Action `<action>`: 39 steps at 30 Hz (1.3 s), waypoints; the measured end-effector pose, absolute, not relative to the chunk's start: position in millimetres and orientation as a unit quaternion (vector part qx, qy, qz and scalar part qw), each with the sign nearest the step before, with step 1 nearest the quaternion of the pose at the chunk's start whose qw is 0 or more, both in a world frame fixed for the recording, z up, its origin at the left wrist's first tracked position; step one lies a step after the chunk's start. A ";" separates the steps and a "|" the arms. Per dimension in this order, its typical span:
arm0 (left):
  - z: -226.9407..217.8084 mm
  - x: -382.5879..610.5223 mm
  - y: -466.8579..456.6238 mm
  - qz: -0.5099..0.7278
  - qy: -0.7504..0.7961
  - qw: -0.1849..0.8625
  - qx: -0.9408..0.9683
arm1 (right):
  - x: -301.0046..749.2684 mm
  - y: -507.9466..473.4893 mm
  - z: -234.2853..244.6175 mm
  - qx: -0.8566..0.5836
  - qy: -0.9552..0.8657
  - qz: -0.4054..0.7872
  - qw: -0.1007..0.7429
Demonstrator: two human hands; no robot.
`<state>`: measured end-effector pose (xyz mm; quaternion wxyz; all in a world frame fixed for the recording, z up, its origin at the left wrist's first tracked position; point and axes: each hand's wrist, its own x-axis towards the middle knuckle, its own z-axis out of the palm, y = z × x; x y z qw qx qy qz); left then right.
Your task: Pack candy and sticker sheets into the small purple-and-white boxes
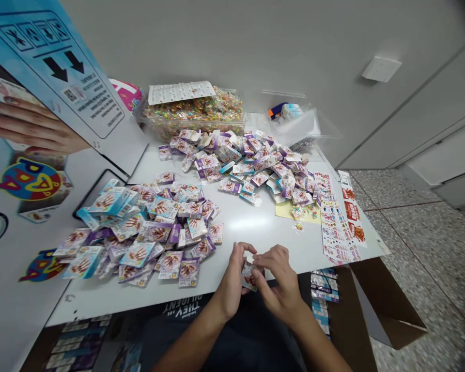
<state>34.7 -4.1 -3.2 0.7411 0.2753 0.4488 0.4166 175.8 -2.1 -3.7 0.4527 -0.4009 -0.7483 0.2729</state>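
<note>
small box (249, 274) pinched between left hand (232, 281), right hand (281, 284), above table (251, 227) edge

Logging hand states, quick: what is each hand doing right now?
Left hand: closed, gripping a small box.
Right hand: closed, fingertips pinching the same small box.

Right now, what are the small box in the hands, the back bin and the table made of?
Small box, pinched between left hand and right hand: likely thin printed card, slightly glossy, colour print all over. Bin: clear plastic, colourful contents show through its wall. Table: smooth white top, probably laminate, soft glare patch.
</note>
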 end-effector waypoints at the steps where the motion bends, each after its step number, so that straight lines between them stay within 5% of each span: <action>1: -3.3 35.7 -5.0 0.420 0.460 0.729 0.285 | 174.8 -0.7 -3.2 -0.405 -0.735 0.302 0.453; 6: -6.8 38.6 -9.4 0.450 0.478 0.661 0.363 | 165.9 2.6 -3.9 -0.480 -0.573 0.449 0.489; 21: 6.1 37.0 -10.2 0.406 0.510 0.597 0.468 | 177.3 11.5 0.7 -0.459 -0.512 0.545 0.479; 31: 9.5 30.2 -6.6 0.417 0.479 0.632 0.443 | 182.6 3.4 -1.2 -0.401 -0.674 0.369 0.498; 39: -15.7 22.8 -7.7 0.400 0.426 0.611 0.534 | 188.0 -4.4 -16.1 -0.448 -0.598 0.423 0.512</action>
